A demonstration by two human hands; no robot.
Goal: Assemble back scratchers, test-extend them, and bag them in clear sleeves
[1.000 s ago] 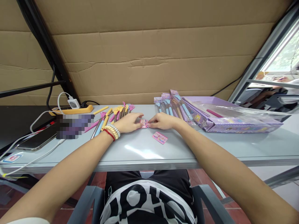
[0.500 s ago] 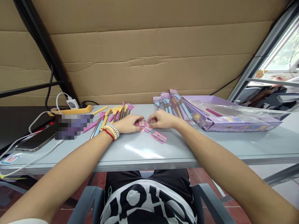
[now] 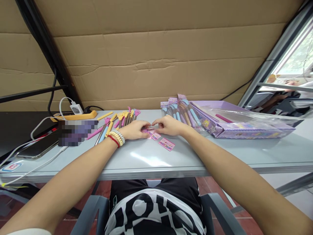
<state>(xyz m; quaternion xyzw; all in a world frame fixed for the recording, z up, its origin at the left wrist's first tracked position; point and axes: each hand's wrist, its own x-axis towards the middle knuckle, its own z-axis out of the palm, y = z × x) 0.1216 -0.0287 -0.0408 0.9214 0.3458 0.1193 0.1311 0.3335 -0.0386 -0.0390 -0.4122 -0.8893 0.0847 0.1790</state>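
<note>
My left hand (image 3: 136,130), with coiled hair ties and a red string at the wrist, rests on the grey table. Its fingers are curled closed on a small pink printed card (image 3: 151,128), seen almost edge-on. Facing it, my right hand (image 3: 170,125) pinches at the same card; its fingertips partly hide the contact. Another pink card (image 3: 154,134) lies flat just below the fingertips, overlapping others near the left hand. Apart from these, a single pink card (image 3: 167,144) lies closer to the table's front edge.
Fork-shaped and hand-shaped pens (image 3: 124,117) lie left of my hands. Bagged pens (image 3: 182,112) lean by a purple box (image 3: 244,125) holding clear plastic at right. A phone (image 3: 36,147), cables and a yellow power strip (image 3: 84,115) occupy the left. Cardboard (image 3: 156,49) stands behind.
The card between my hands has tilted from face-up to nearly edge-on. My right hand has shifted slightly left and its fingertips have moved up, uncovering more of the card underneath.
</note>
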